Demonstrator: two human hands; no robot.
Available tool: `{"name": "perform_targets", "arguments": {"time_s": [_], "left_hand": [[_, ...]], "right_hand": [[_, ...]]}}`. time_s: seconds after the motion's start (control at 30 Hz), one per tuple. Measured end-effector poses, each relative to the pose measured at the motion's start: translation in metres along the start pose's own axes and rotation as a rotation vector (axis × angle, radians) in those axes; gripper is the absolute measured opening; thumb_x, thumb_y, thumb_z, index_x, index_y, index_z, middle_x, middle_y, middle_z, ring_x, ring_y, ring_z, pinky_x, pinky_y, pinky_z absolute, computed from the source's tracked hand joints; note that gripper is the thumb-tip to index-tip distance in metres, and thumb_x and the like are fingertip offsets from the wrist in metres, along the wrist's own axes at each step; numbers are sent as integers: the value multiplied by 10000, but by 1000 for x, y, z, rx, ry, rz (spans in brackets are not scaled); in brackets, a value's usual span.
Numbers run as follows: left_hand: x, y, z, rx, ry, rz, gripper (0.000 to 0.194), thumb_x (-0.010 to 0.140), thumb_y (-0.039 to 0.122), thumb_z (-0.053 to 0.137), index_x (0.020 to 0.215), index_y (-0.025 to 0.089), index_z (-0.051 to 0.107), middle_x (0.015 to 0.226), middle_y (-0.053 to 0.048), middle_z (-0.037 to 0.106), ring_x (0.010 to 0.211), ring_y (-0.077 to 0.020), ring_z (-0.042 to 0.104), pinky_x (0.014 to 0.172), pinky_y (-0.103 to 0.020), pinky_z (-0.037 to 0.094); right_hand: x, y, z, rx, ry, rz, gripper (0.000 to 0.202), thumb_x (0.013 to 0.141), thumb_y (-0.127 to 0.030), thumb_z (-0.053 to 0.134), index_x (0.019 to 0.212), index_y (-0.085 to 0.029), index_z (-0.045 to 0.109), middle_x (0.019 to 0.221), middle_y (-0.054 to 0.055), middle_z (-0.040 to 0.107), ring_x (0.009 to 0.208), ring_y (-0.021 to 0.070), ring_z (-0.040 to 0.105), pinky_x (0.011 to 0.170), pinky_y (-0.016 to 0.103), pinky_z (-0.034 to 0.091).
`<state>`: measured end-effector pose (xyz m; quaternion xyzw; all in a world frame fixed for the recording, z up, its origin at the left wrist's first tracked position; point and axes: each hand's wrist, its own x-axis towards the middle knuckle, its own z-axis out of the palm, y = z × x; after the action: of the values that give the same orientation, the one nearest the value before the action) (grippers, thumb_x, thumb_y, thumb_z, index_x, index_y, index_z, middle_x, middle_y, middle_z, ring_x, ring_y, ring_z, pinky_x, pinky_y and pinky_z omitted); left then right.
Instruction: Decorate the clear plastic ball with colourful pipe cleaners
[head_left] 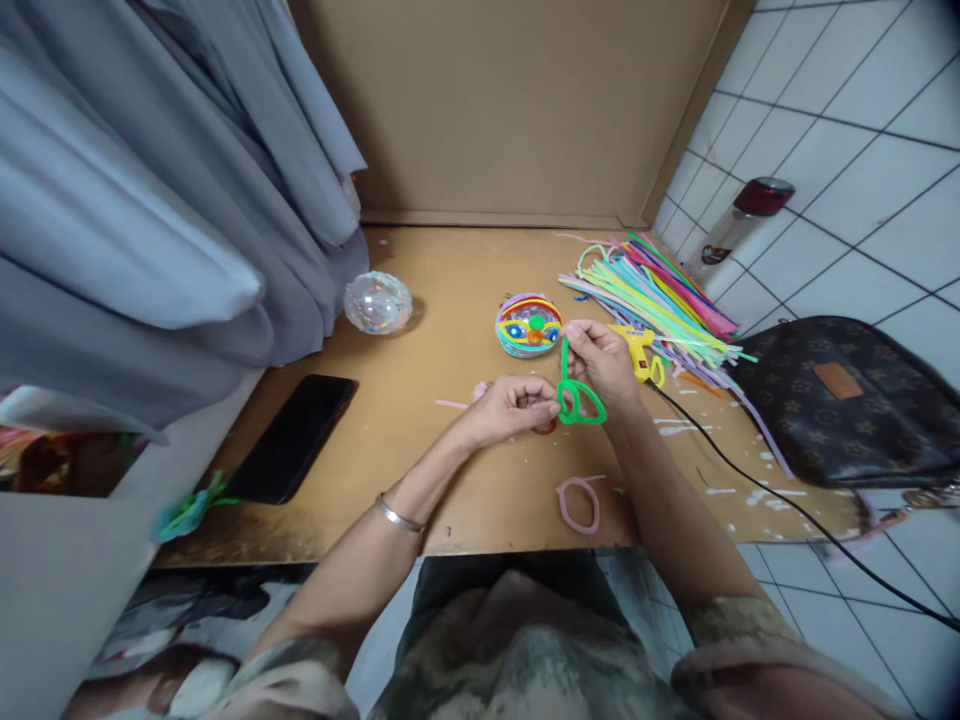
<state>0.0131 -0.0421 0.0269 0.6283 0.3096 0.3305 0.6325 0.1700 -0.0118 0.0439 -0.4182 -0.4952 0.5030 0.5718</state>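
Observation:
A green pipe cleaner (591, 404), bent into loops, is held between both hands above the wooden table. My left hand (517, 408) pinches its looped part from the left. Higher up, my right hand (598, 362) grips the straight upper end between thumb and fingers. Just behind the hands sits a ball (529, 325) wrapped in coloured strips, with a face-like pattern. A pink pipe cleaner ring (578, 505) lies near the front edge. Something reddish is partly hidden beneath my left hand.
Around the wooden table (442, 350) are a clear ball (378, 302), a black phone (292, 438), a yellow glue gun (637, 350) with a black cord, a pile of pipe cleaners (652, 295), a dark patterned bag (855, 400) and a bottle (731, 235). A grey curtain (187, 180) hangs left.

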Motion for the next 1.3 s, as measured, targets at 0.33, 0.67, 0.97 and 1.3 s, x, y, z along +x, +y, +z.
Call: {"name": "perform_targets", "arguments": {"time_s": [0.33,0.67,0.97,1.3], "left_hand": [[1,-1,16,116,-116,155,315,789,424,654,647,150,593,578,18,503,524,-72,423,481,-207,320],[-1,-2,-6,27,271,59,348,797,494,685,854,155,628,611,13,572,410,-55,459,334,-165,422],[-2,7,-4,75,196,-59,274,795,412,695,840,149,631,589,30,561,423,-39,465,374,-133,440],[0,0,-4,83,245,4,317,820,464,665,770,153,630,591,15,538,448,-68,488,361,-147,401]], "right_hand": [[12,10,-8,38,167,22,295,809,-493,676,775,-211,596,568,-53,495,479,75,444,469,206,375],[-9,-16,2,113,-328,274,462,640,-615,772,712,-180,632,570,-26,581,462,84,488,396,199,380],[-7,-7,-1,62,-268,198,387,564,-444,877,661,-183,608,486,-65,551,401,55,431,370,184,326],[-5,4,3,58,-171,108,395,558,-448,876,614,-181,590,495,-68,512,432,51,427,393,188,304]]}}
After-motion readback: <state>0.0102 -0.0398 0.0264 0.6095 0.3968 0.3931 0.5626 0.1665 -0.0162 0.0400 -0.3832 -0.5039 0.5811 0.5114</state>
